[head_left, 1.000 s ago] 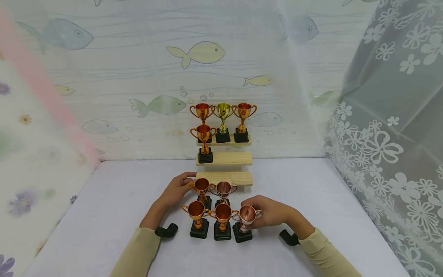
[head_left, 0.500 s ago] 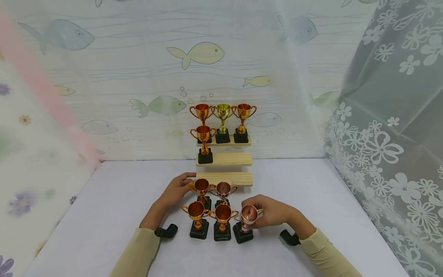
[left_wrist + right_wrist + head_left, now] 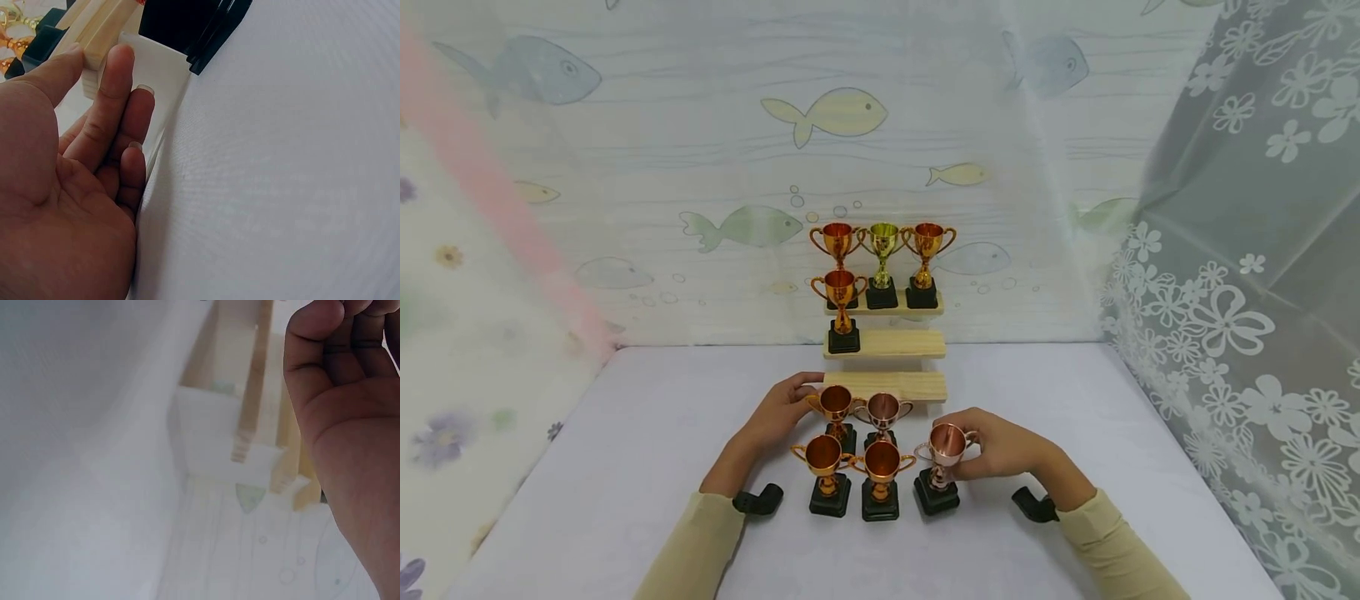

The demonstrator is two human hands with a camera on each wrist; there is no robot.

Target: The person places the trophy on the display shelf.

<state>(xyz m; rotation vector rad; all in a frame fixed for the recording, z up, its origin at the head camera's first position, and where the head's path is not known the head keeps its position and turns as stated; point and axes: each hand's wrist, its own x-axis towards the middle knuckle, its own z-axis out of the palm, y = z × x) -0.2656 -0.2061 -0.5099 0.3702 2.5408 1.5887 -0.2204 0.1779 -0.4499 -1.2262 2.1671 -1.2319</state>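
My right hand [image 3: 996, 442] grips a rose-coloured trophy [image 3: 937, 475] with a black base, at the right end of the front row; the trophy leans slightly. In the right wrist view the fingers curl at the top edge and the trophy is out of sight. My left hand [image 3: 782, 412] is at the left end of the three-step display stand [image 3: 887, 386]. The left wrist view has its thumb and index finger pinching the end of a wooden step [image 3: 103, 37]. Between my hands stand two orange trophies [image 3: 880, 471], with a copper trophy [image 3: 837, 408] and another rose-coloured trophy [image 3: 883, 412] behind.
Three trophies [image 3: 882, 258] stand on the top step, gold-green in the middle. One orange trophy [image 3: 842, 304] is at the left of the middle step. A white cloth [image 3: 1037, 383] covers the table, and a fish-print curtain [image 3: 700, 133] hangs behind.
My right hand has moved a little right and away from me with the rose-coloured trophy, widening its gap from the orange one. My left hand stays at the stand.
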